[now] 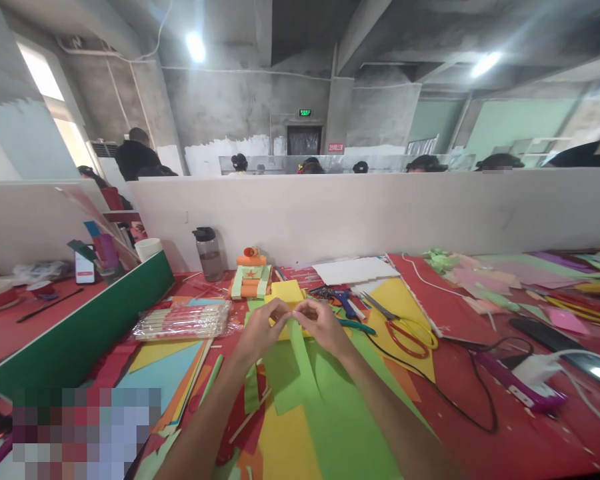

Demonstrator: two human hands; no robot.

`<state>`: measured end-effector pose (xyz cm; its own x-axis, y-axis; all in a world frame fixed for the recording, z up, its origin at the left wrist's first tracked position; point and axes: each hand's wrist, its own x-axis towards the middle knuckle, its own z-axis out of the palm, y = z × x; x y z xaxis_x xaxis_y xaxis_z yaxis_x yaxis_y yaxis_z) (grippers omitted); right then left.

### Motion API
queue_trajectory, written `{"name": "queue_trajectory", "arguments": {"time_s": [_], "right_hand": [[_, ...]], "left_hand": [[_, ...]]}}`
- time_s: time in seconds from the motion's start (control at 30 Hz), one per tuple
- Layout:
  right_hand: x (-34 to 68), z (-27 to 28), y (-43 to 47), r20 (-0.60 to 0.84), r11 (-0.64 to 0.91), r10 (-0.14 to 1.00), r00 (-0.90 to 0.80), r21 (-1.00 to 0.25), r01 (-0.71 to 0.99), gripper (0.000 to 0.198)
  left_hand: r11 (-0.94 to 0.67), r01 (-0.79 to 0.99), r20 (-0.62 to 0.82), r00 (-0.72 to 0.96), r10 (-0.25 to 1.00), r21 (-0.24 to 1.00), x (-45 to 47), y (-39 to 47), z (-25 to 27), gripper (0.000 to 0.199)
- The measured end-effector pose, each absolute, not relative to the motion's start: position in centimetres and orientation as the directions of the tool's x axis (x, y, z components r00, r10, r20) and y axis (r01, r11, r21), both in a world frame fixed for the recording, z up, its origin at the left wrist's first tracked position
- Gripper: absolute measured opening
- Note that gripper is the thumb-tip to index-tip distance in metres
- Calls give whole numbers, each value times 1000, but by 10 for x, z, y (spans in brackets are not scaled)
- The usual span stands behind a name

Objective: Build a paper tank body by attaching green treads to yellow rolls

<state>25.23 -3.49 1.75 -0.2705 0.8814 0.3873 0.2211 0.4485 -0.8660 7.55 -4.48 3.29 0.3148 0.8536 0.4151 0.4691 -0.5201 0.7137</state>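
My left hand (269, 325) and my right hand (321, 323) meet in the middle, thumbs and forefingers pinching the far end of a green paper strip (303, 357). The strip hangs toward me over large green paper sheets (347, 407). Just beyond my fingers stands a yellow paper box shape (287, 291), partly hidden by my hands. Behind it, to the left, is an orange and green paper model (251, 275) with a star on it. To the right of my right hand lie scissors (403, 327) with yellow and red handles and a blue glue gun (347, 303).
A pack of wrapped sticks (183, 321) and coloured paper sheets (163, 367) lie at left. A bottle (209, 255) stands by the white partition (360, 213). At right are a black cable (485, 393) and a purple power strip (520, 383). Other people sit beyond the partition.
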Motion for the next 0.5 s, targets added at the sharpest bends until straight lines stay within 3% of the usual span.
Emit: {"name": "queue_trajectory", "arguments": {"time_s": [0.13, 0.5], "right_hand": [[251, 23, -39, 410, 455, 876, -256, -878, 151, 21], [256, 25, -36, 409, 427, 893, -189, -902, 61, 28]], "left_hand": [[-471, 389, 401, 252, 881, 791, 76, -42, 32, 25], [-445, 315, 388, 230, 893, 838, 79, -43, 31, 28]]}}
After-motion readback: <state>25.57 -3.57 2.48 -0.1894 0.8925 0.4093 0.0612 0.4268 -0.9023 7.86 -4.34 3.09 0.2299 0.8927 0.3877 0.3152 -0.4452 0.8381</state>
